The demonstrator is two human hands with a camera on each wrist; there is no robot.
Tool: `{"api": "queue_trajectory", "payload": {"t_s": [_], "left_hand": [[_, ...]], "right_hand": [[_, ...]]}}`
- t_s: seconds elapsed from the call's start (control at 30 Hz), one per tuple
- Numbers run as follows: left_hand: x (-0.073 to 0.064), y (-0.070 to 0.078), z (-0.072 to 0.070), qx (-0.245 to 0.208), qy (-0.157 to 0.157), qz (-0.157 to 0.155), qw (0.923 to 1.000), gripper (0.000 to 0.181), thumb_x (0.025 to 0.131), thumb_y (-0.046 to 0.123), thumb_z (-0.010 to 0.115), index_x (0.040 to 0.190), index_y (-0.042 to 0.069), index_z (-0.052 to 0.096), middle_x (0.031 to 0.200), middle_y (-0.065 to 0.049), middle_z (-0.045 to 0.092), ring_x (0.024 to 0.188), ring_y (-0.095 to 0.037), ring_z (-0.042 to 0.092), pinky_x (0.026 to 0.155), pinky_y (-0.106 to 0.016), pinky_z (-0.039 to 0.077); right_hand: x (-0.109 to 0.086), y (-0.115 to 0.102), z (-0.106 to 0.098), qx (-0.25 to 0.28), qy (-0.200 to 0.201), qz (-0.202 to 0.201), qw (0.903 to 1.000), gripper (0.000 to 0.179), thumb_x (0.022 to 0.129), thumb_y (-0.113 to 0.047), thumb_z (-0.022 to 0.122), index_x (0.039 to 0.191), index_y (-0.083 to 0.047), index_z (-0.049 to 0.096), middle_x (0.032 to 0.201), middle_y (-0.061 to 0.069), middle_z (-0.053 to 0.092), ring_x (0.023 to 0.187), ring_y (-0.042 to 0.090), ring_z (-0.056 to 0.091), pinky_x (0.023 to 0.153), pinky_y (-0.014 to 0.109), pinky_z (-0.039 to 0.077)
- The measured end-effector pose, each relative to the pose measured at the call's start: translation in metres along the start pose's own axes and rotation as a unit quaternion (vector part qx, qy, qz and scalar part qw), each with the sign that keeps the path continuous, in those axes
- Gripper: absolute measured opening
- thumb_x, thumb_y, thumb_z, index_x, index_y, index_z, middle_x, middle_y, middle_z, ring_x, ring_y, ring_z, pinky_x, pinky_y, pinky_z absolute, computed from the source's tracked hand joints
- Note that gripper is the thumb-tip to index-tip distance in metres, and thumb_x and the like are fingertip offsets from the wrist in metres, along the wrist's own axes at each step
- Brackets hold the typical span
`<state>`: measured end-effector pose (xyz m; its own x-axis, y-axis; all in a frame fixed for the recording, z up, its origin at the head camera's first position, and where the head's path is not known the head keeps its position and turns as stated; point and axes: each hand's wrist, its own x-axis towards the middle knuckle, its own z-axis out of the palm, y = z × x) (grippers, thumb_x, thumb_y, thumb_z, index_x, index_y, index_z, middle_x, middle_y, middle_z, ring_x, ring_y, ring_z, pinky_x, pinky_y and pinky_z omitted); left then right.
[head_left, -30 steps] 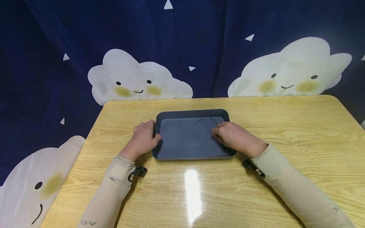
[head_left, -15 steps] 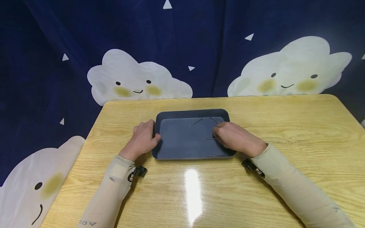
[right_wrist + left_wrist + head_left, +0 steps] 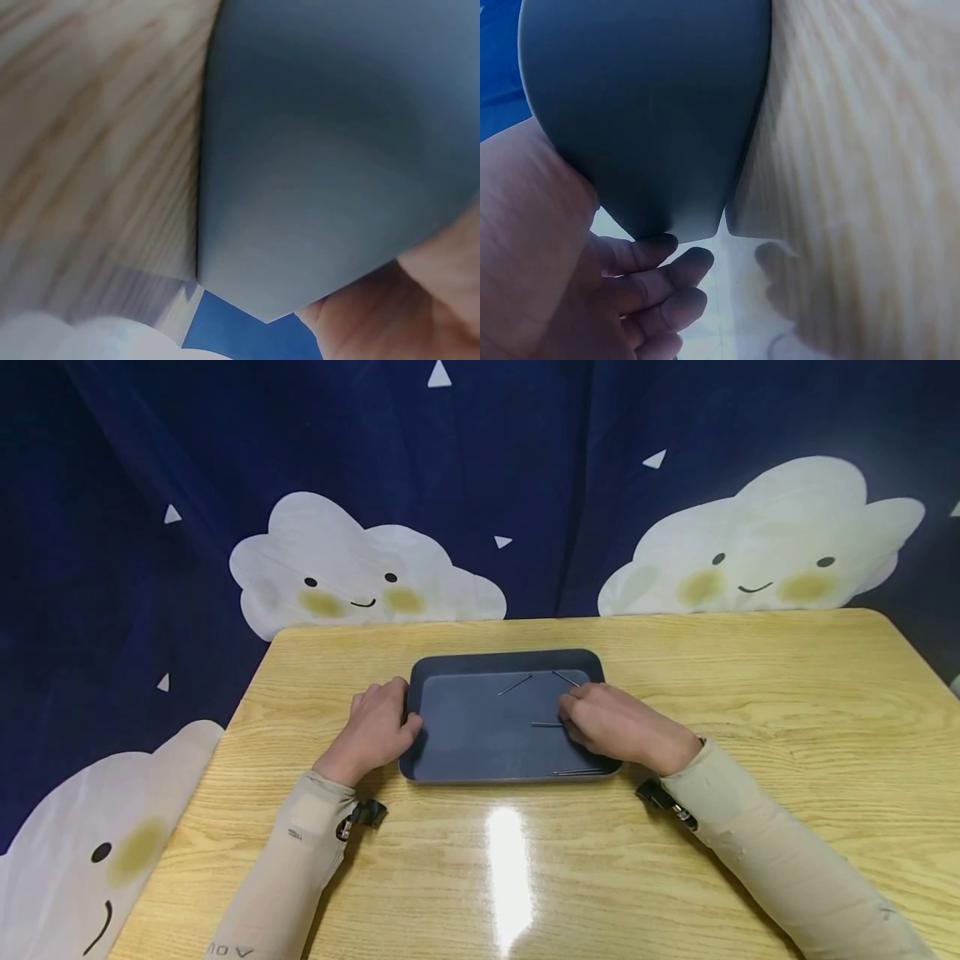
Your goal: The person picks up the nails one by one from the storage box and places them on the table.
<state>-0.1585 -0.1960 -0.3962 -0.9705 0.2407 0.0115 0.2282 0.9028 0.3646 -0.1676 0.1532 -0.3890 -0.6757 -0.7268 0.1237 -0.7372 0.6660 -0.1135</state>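
Note:
A shallow dark grey tray (image 3: 480, 727) lies on the wooden table with several thin metal nails in it. My left hand (image 3: 375, 727) grips the tray's left wall, thumb over the rim and the other fingers outside; in the left wrist view the fingers (image 3: 667, 300) are bent beside the wall. My right hand (image 3: 611, 722) reaches over the right rim and pinches a nail (image 3: 546, 724), whose free end points left; its fingertips are mostly hidden. One nail (image 3: 514, 685) slants near the back wall, another nail (image 3: 566, 678) lies by the back right corner, and nails (image 3: 577, 772) lie along the front wall.
The wooden table (image 3: 480, 860) extends on all sides of the tray. Behind it hangs a dark blue curtain (image 3: 480, 460) with smiling clouds. In the right wrist view the tray's outer wall (image 3: 322, 172) fills much of the picture.
The nail at my right fingertips has turned slightly and shows a little further to the left. My left hand, the tray and the other nails stay in place.

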Motion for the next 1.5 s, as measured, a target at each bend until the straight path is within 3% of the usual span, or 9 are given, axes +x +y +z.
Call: {"api": "queue_trajectory", "payload": {"t_s": [0.47,0.93,1.5], "left_hand": [[-0.001,0.000,0.000,0.020,-0.003,0.001,0.9998,0.028,0.100,0.026,0.054,0.116,0.002,0.056,0.095,-0.011,0.058,0.090,-0.032,0.049,0.088,-0.049,0.036],[-0.002,0.000,0.001,0.030,-0.001,-0.001,0.9996,0.027,0.101,0.025,0.053,0.115,0.002,0.056,0.097,-0.011,0.059,0.089,-0.031,0.047,0.087,-0.048,0.035],[-0.003,0.002,-0.001,0.042,-0.001,0.001,0.9991,0.029,0.102,0.026,0.052,0.117,0.002,0.055,0.100,-0.012,0.060,0.090,-0.031,0.048,0.088,-0.049,0.035]], "right_hand": [[-0.001,-0.001,-0.002,0.017,0.001,0.007,0.9998,0.013,0.093,-0.006,0.069,0.084,-0.011,0.061,0.077,0.000,0.059,0.070,0.014,0.059,0.067,0.034,0.052],[-0.002,0.000,-0.005,0.030,0.027,-0.013,0.9991,0.009,0.094,-0.006,0.068,0.088,-0.010,0.063,0.081,0.001,0.062,0.074,0.014,0.062,0.069,0.033,0.055],[-0.003,0.004,-0.011,0.035,0.051,-0.011,0.9981,0.010,0.096,-0.007,0.065,0.087,-0.010,0.061,0.081,0.000,0.060,0.073,0.012,0.056,0.069,0.033,0.053]]}}
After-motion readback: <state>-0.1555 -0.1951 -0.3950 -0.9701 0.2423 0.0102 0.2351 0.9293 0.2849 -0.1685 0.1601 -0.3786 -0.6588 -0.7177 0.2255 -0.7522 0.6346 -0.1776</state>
